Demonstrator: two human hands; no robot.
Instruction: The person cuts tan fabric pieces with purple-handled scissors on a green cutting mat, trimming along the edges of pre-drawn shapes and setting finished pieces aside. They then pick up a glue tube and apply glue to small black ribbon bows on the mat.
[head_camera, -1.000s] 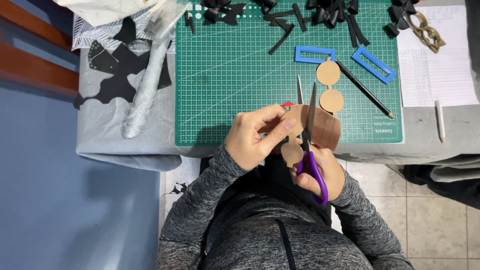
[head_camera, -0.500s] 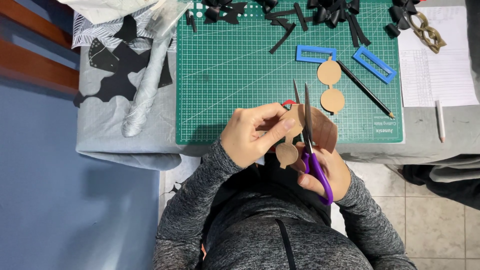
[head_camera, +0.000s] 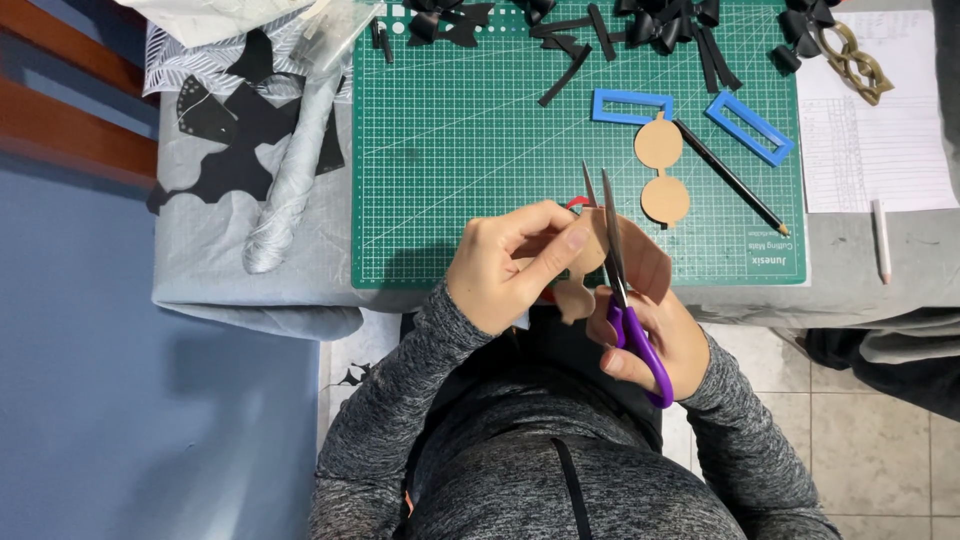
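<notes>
Pinching a tan cardboard cutout between thumb and fingers, our left hand is closed on it just above the table edge. The cutout shows rounded lobes; one lobe hangs below the fingertips, toward our body.

Our right hand is wrapped around the purple-handled scissors, fingers through the handle loops. The blades point away from us and stand slightly parted, with the cutout sitting between them right beside the left fingertips. A small red bit shows just past the left fingers; we cannot tell what it is.

Beyond the blade tips, on the green cutting mat, lies a second tan piece made of two linked discs. A black pencil lies diagonally just right of it. Two blue rectangular frames sit further out, one on each side of the pencil's far end.

Along the mat's far edge: black strips and bows. Far right of the right hand: a sheet of paper with a brown chain-shaped piece on it, and a white pen below the sheet. Far left of the left hand: black cutout shapes and a roll of clear film on the grey table cover.
</notes>
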